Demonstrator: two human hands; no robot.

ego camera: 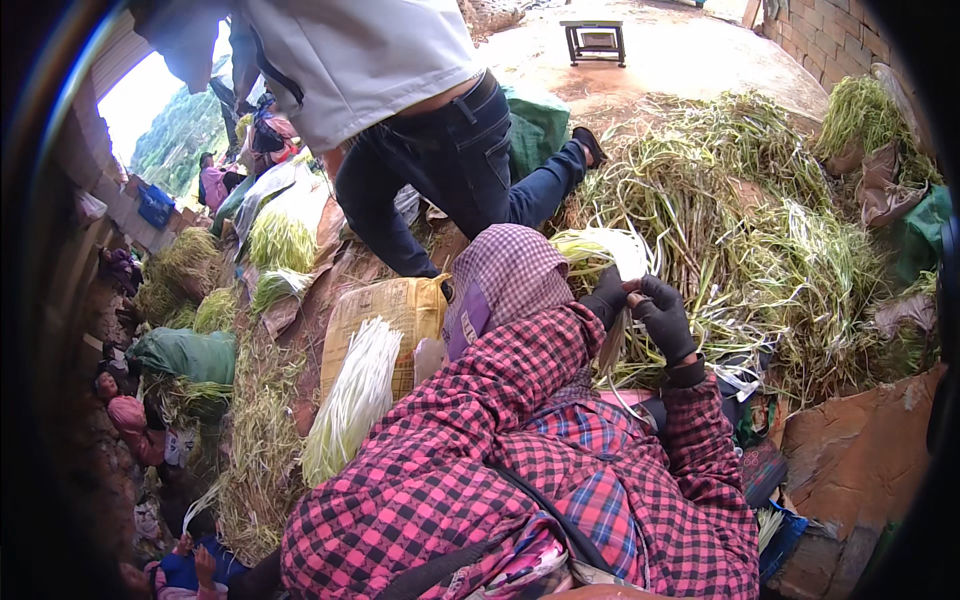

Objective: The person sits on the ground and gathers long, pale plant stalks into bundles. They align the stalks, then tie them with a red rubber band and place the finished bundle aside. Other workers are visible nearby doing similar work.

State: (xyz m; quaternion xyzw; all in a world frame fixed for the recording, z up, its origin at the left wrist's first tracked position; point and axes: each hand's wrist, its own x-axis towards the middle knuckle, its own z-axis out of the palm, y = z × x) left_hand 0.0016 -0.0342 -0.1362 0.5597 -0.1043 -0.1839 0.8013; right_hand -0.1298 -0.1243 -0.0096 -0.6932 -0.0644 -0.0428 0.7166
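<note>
My left hand, in a black fingerless glove, grips a bundle of thin white-and-green plant stalks. My right hand, gloved the same way, meets it at the bundle, with its bare fingertips pinched on the stalks. Some pale stalk ends hang below the hands; the grip is partly hidden. Both sleeves are pink-and-black checked. A gingham cloth with a purple patch covers a rounded form beside my left arm. Left of it, a sorted bunch of white stalks leans against a yellow printed package.
A large heap of loose stalks lies ahead and right. A person in jeans bends over close in front. Other people sit at the left, near green sacks. Cardboard lies at right; a small black-framed stand is farther off.
</note>
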